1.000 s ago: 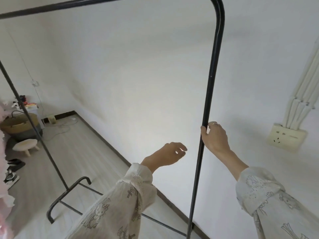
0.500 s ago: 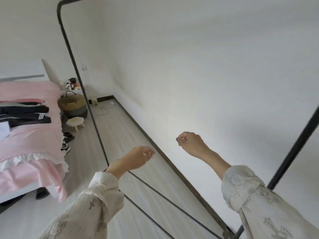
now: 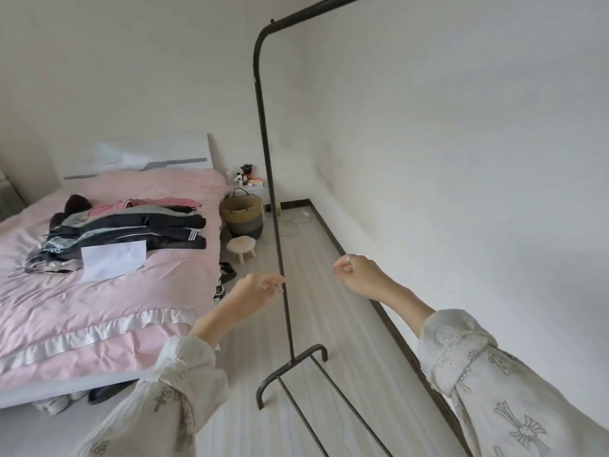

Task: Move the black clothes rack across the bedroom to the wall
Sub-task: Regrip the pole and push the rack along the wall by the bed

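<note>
Our left hand (image 3: 255, 291) hangs with its fingers (image 3: 275, 282) loosely spread and released, the tips just beside the upright pole of the black clothes rack (image 3: 267, 153) but gripping nothing that we can see. Our right hand (image 3: 357, 273) is curled into a loose fist with a ring on one finger, empty and raised in the air between the pole and the white wall (image 3: 461, 159). Both arms wear pale printed sleeves (image 3: 487, 374). The rack stands on the grey wood floor (image 3: 306, 258) close along the wall, its curved foot (image 3: 290, 367) resting ahead of us and its top bar running off to the upper right. To our left lies a pink bed (image 3: 115, 291) with folded clothes (image 3: 131, 229) stacked on it; beyond sit a woven basket (image 3: 241, 211) and a small stool (image 3: 242, 245).
</note>
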Demonstrator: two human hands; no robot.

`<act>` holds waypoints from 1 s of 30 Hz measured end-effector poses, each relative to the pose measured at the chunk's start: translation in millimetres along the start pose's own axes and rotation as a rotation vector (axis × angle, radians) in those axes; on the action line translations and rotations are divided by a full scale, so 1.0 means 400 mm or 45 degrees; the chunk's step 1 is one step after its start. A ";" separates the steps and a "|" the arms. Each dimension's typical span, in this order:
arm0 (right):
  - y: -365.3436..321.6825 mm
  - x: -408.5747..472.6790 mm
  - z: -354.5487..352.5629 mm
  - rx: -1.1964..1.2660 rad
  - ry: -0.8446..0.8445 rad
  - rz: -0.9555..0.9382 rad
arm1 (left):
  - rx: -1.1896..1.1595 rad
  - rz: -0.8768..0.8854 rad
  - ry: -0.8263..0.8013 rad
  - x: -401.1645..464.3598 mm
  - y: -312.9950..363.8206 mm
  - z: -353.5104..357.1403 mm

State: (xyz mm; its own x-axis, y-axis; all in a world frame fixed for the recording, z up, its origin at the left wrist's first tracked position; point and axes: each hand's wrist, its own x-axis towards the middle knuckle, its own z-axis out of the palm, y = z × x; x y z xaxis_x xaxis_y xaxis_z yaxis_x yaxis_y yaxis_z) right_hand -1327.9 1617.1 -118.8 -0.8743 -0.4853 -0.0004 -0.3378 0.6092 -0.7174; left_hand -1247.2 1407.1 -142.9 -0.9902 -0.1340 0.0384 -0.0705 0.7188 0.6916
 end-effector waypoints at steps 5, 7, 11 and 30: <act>-0.116 0.226 0.092 -0.056 -0.054 -0.025 | -0.078 -0.128 0.054 0.122 -0.152 -0.141; -0.165 0.343 0.140 -0.072 -0.027 -0.033 | -0.132 -0.122 0.080 0.208 -0.234 -0.213; -0.226 0.554 0.224 -0.054 0.075 0.023 | -0.159 -0.104 0.006 0.378 -0.367 -0.329; -0.252 1.270 0.386 0.263 0.713 0.432 | -0.327 0.404 -0.405 1.126 -0.631 -0.571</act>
State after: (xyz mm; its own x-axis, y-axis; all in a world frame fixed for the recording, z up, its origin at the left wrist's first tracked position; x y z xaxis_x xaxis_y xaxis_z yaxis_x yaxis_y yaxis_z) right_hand -1684.3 1212.3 -154.1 -0.9872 0.1423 0.0719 0.0111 0.5113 -0.8593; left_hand -1648.1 1009.4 -135.6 -0.9485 0.3062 0.0811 0.2313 0.4945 0.8378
